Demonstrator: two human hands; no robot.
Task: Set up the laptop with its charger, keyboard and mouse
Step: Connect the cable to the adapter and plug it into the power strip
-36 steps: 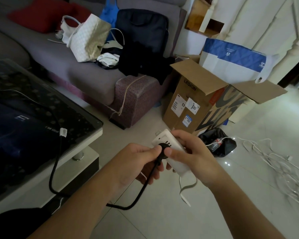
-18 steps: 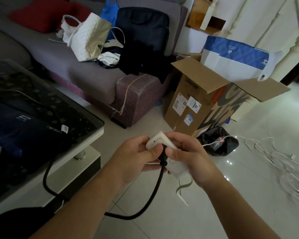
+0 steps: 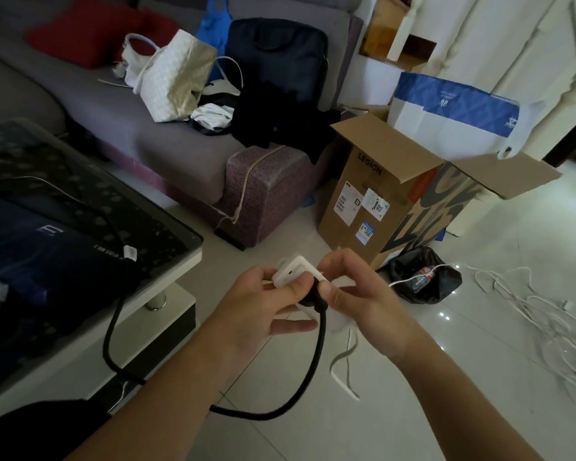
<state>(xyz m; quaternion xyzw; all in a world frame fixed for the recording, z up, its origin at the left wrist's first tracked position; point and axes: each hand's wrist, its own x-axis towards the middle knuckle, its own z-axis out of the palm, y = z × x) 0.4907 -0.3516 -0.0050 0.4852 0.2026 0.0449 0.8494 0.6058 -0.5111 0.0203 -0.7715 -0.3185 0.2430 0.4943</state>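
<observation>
A white power strip (image 3: 295, 269) is held in mid-air above the floor by both hands. My right hand (image 3: 363, 297) grips it from the right. My left hand (image 3: 263, 304) pinches the black charger plug (image 3: 313, 294) against the strip's face. The thick black charger cable (image 3: 316, 354) loops down from the plug, runs left and climbs onto the dark glass table (image 3: 180, 227). A dark closed laptop (image 3: 30, 241) lies on that table. The strip's own white cord (image 3: 343, 367) dangles below my right hand.
A grey sofa (image 3: 153, 134) with bags and clothes stands behind. An open Legion cardboard box (image 3: 389, 194) sits on the tiled floor, with a white and blue bag (image 3: 446, 121) behind it. A black bag (image 3: 423, 277) and tangled white cables (image 3: 546, 314) lie at the right.
The plug has gone from in front of the strip onto its face. Both hands have closed together around the strip, and the cable loop has swung a little right.
</observation>
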